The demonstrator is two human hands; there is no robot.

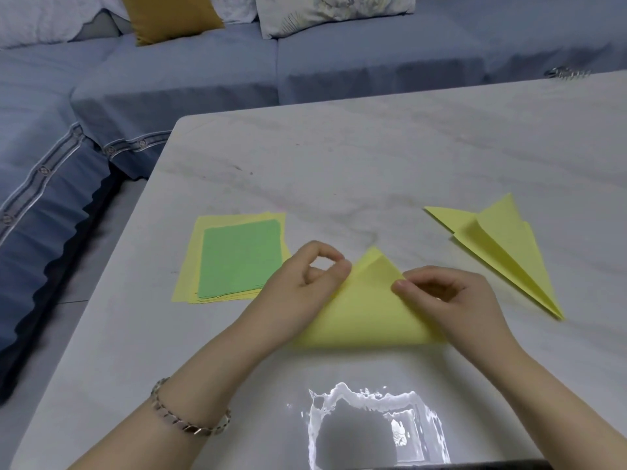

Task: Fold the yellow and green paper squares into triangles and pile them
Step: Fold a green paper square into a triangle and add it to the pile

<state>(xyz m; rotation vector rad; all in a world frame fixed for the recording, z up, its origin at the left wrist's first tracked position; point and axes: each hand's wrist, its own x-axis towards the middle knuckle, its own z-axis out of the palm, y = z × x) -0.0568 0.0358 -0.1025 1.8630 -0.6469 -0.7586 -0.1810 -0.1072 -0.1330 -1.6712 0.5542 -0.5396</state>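
Observation:
A yellow paper sheet [364, 310] lies folded into a triangle on the white table [373, 157], its tip pointing away from me. My left hand [305, 283] pinches its left slanted edge with curled fingers. My right hand [441, 293] pinches the right slanted edge near the tip. To the left lies a stack of flat squares [234, 259], a green sheet on top of yellow ones. At the right rests a pile of folded yellow triangles [502, 245].
A blue-grey sofa [203, 79] with cushions runs along the far and left sides of the table. A small metal object [566, 73] lies at the table's far right edge. A bright glare patch [373, 425] shines on the near tabletop.

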